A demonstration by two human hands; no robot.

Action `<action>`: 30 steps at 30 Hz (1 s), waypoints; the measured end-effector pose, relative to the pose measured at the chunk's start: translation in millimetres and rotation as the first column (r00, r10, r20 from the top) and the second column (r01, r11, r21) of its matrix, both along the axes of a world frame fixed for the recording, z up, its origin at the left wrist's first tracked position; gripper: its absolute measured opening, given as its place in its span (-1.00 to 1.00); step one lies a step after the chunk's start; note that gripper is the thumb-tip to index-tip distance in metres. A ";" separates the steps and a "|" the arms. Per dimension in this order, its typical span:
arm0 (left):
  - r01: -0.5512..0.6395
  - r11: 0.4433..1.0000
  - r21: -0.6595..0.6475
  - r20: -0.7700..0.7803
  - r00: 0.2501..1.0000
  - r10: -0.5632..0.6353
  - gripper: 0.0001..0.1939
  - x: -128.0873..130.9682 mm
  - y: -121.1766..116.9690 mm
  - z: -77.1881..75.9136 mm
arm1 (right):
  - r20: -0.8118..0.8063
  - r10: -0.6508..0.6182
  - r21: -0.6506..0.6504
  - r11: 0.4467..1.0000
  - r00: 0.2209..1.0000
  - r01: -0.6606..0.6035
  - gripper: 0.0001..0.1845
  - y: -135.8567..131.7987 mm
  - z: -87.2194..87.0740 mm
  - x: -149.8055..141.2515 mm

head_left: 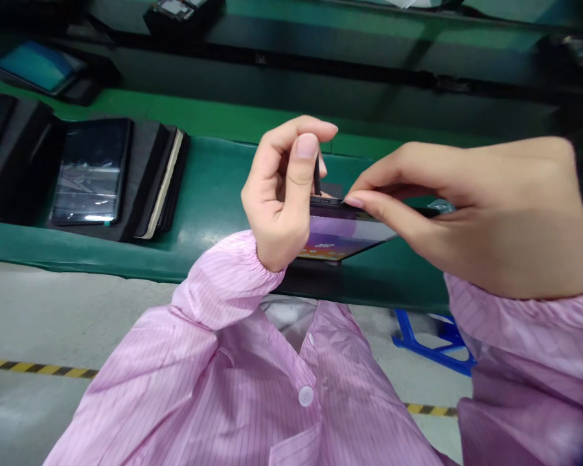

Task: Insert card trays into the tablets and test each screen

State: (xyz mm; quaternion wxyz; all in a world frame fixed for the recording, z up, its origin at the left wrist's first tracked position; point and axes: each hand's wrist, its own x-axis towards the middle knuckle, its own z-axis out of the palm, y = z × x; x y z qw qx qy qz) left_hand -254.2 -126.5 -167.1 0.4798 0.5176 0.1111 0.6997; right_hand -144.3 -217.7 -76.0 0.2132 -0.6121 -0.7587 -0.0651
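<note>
A tablet [328,236] with its screen lit purple and orange stands tilted in front of me, an edge with a small port slot facing up. My left hand [286,188] is closed beside that edge, thumb raised and fingers curled. A thin black piece [317,176] sticks up between its fingers, its lower end at the tablet's edge. With thumb and index finger pinched together, my right hand [486,207] touches the same edge near the corner. What lies in that pinch is too small to name. The left hand and wrist hide part of the tablet.
On the green bench [214,188], a dark tablet [93,171] lies on a black foam stack [148,175] at left. Behind it, another tablet [41,66] rests on a dark holder. Below the bench edge stands a blue stool [432,346].
</note>
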 end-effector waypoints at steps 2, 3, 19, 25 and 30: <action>0.005 1.000 0.021 0.016 1.000 -0.005 -0.80 0.2 -1.0 1.2 | 0.033 -0.007 0.014 1.000 0.999 0.007 -0.81 0.4 -1.1 -0.3; 0.015 1.000 0.021 0.017 1.000 -0.015 -0.81 0.0 -1.0 1.5 | 0.032 -0.015 0.004 1.000 0.999 0.015 -0.81 0.5 -1.6 -0.5; -0.014 1.000 -0.007 -0.014 1.000 0.014 -0.79 2.0 2.6 1.1 | 0.024 -0.051 -0.015 0.999 0.998 0.051 -0.82 1.0 -3.8 -0.5; 0.071 0.997 0.008 -0.004 0.997 -0.071 -0.83 -2.6 3.4 4.5 | -0.210 -0.020 -0.068 0.998 0.977 0.006 -0.88 2.0 -6.1 3.4; 0.105 0.993 -0.060 -0.021 0.994 -0.106 -0.87 -5.6 -3.1 10.0 | -0.295 -0.047 -0.112 0.994 0.954 0.014 -0.81 0.4 -4.2 4.8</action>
